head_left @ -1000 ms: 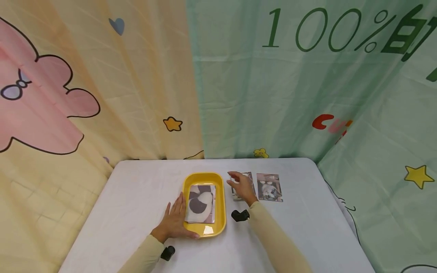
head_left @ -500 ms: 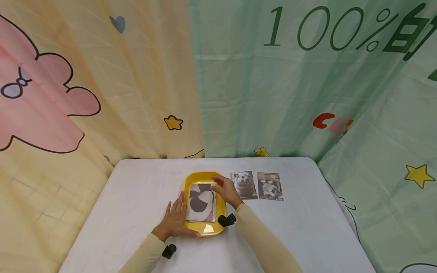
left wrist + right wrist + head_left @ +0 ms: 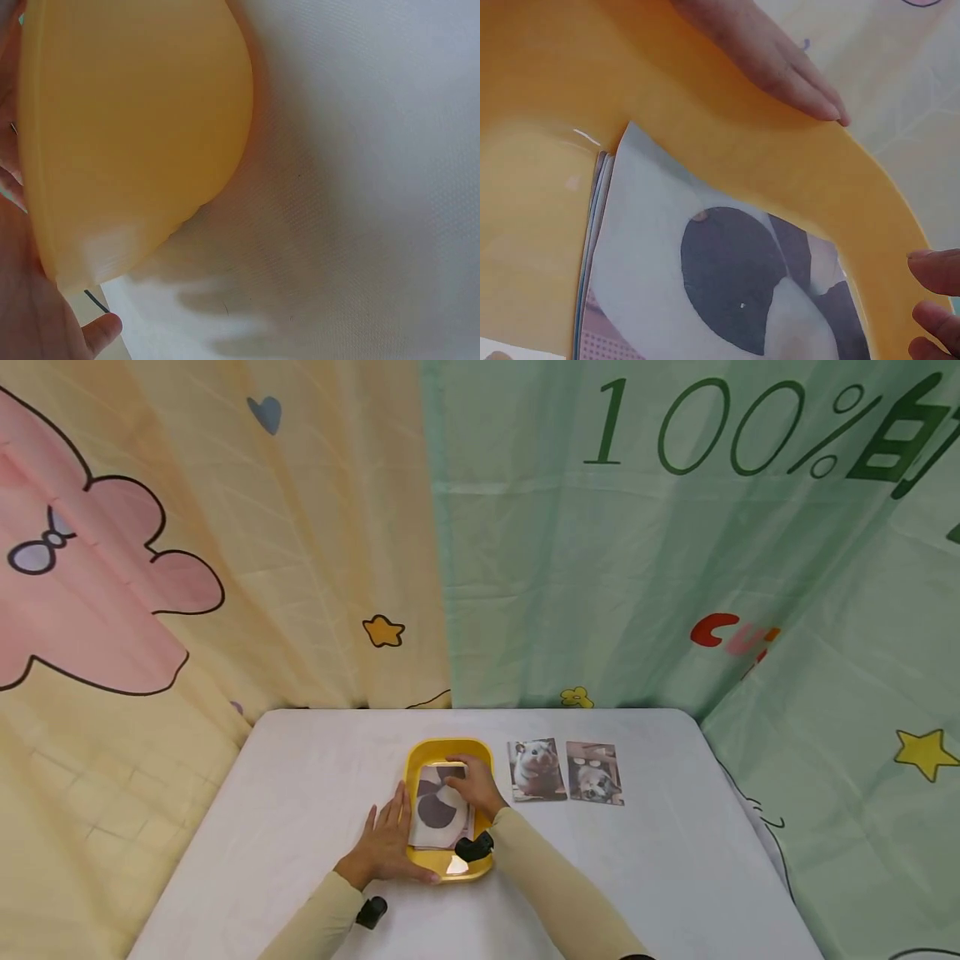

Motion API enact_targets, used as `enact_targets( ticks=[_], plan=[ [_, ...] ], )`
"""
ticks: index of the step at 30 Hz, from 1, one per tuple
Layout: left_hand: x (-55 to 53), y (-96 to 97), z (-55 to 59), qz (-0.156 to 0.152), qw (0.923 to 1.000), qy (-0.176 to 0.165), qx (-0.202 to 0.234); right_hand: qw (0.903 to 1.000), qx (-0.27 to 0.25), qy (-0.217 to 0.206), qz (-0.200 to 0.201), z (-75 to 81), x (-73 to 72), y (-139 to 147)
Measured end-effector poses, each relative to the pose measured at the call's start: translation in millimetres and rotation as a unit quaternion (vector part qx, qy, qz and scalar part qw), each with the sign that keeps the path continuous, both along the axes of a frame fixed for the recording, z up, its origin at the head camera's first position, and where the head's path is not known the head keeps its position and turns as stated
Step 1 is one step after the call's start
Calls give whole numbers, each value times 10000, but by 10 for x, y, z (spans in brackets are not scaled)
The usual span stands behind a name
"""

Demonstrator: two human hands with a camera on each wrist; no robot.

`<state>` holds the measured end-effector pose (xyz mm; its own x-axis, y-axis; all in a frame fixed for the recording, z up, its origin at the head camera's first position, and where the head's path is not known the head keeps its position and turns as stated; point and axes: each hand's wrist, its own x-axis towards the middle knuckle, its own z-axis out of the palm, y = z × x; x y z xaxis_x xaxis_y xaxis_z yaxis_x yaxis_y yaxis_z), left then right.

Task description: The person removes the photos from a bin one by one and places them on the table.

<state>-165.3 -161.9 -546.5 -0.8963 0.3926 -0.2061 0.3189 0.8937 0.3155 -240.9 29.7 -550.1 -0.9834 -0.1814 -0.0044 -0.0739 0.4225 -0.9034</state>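
A yellow tray (image 3: 486, 864) holds a stack of picture cards, the top card (image 3: 437, 810) showing dark and pale patches. My left hand (image 3: 386, 843) rests against the tray's left side, fingers straight, thumb along its near rim. The left wrist view shows the tray's outer wall (image 3: 142, 127) beside that hand. My right hand (image 3: 476, 787) reaches over the stack's far right corner, index finger and thumb a little apart. Its fingertips (image 3: 935, 274) enter the right wrist view at the right edge, just off the card's far end, with nothing visible between them.
To the right of the tray, a mouse picture card (image 3: 537, 771) and a second animal picture card (image 3: 595, 774) lie side by side on the white table (image 3: 637, 860). Printed curtains (image 3: 540, 568) hang behind and beside the table.
My right hand has moved left from above the mouse card, across the tray's right rim, to the stack's far end. My left hand stays on the tray. The mouse card is now uncovered.
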Motion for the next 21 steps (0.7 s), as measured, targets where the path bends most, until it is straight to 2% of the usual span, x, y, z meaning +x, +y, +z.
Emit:
enact_targets(
  ticks=[4, 11, 13, 17, 21],
  plan=[
    [0, -23, -10, -1, 10000, 12, 11, 9993, 381, -58, 6, -63, -42, -67],
    [-4, -15, -54, 15, 9999, 28, 100, 9931, 1016, -568, 120, -145, -44, -96],
    [-1, -13, -53, 22, 10000, 36, 73, 9912, 1172, -586, 191, -152, -51, -102],
    [5, -13, -24, 36, 10000, 7, 70, 9870, 1449, -414, 566, -129, -23, -106],
    [2, -11, -3, 57, 10000, -61, 54, 9734, 2016, -200, 1073, -63, 46, -97]
  ],
)
